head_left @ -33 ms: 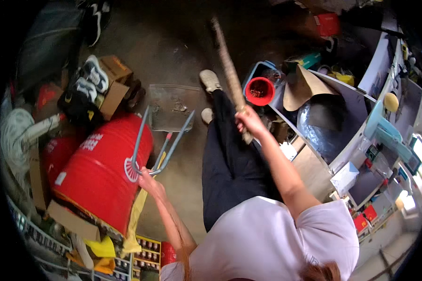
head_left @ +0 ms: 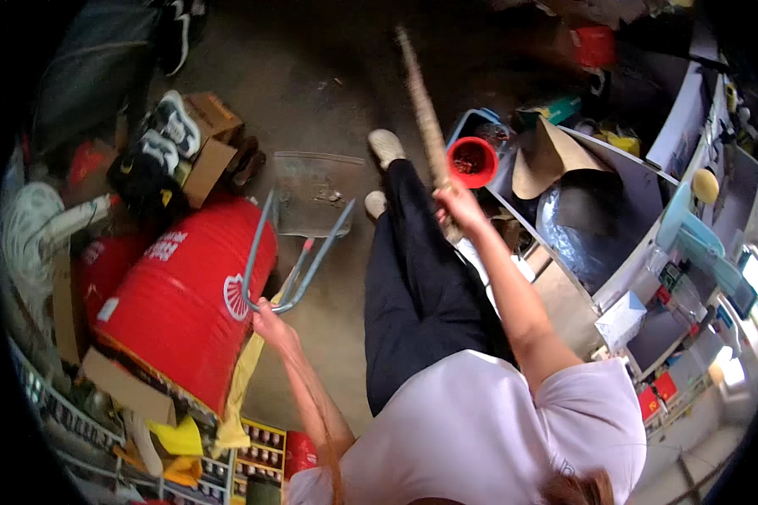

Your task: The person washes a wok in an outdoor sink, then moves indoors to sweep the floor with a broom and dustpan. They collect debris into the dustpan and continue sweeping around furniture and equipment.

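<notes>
Dustpan (head_left: 312, 202) and stick (head_left: 425, 109) in hand

We see a clear plastic dustpan (head_left: 316, 192) on a grey metal handle (head_left: 299, 257), tilted toward the concrete floor (head_left: 312, 93) at centre frame. A long pale broomstick (head_left: 424, 109) slants toward the upper centre, its head probably out of view.

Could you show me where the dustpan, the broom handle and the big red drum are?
dustpan (head_left: 316, 192), head view, on its clear scoop lying on the floor.
broom handle (head_left: 423, 105), head view, on the pale shaft above the right hand.
red drum (head_left: 177, 303), head view, on its curved side.
</notes>
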`<state>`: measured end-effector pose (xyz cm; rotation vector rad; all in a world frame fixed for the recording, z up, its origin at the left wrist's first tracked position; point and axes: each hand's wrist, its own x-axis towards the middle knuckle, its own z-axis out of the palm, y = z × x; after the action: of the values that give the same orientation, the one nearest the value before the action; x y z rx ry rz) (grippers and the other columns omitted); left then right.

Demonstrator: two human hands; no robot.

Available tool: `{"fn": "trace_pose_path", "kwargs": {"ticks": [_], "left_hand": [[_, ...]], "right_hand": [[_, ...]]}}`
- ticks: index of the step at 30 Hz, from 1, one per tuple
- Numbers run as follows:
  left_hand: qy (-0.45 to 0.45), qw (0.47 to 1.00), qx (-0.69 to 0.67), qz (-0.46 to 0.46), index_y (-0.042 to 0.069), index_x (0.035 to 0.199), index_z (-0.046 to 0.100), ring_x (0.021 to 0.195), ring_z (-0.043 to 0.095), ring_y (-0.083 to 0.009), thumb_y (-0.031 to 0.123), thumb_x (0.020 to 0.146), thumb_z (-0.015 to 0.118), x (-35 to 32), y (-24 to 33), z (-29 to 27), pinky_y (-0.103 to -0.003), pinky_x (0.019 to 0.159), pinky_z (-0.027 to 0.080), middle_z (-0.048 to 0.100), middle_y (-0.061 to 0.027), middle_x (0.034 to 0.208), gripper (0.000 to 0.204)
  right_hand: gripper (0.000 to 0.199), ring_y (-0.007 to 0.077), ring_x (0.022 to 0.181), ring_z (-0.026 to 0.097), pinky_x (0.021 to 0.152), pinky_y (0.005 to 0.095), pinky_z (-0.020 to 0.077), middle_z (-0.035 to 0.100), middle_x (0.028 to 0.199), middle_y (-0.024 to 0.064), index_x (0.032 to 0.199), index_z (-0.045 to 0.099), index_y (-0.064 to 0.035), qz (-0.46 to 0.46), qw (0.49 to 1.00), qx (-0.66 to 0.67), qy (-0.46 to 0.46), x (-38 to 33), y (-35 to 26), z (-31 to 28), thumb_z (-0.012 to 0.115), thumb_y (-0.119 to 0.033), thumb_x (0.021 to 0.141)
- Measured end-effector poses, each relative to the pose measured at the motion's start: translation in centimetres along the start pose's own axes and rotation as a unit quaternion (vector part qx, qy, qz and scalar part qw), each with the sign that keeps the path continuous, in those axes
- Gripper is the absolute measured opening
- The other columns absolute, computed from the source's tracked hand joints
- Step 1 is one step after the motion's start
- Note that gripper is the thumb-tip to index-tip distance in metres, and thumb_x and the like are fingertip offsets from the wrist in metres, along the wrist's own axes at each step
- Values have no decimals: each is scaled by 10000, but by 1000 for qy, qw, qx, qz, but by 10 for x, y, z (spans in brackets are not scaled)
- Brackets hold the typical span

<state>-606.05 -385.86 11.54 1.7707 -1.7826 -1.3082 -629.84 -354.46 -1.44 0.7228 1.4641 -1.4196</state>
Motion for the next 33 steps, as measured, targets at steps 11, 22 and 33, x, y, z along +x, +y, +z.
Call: {"fn": "trace_pose_path", "kwargs": {"ticks": [11, 22, 33], "left_hand": [[101, 989, 42, -96, 33, 672, 514, 597, 419, -81, 251, 869, 567, -28, -93, -26, -261, 547, 340, 489, 16, 637, 299], [46, 995, 47, -70, 8, 667, 546, 581, 430, -58, 178, 863, 576, -11, -108, -7, -244, 527, 362, 508, 19, 602, 261], [-42, 997, 29, -61, 24, 641, 504, 577, 470, -78, 143, 866, 554, -6, -113, -104, -249, 546, 388, 538, -5, 602, 260]], "right_hand": [[354, 137, 480, 505, 425, 290, 451, 500, 623, 50, 1100, 438, -37, -8, 998, -60, 28, 155, -66, -18, 488, -336, 917], [557, 323, 930, 614, 809, 388, 471, 610, 1012, 239, 1257, 435, -64, -94, 795, -598, 46, 119, 77, 15, 584, -391, 832], [518, 95, 481, 454, 413, 262, 392, 509, 709, 17, 1333, 391, -120, -78, 936, -342, -9, -17, 49, 51, 564, -315, 885]]}}
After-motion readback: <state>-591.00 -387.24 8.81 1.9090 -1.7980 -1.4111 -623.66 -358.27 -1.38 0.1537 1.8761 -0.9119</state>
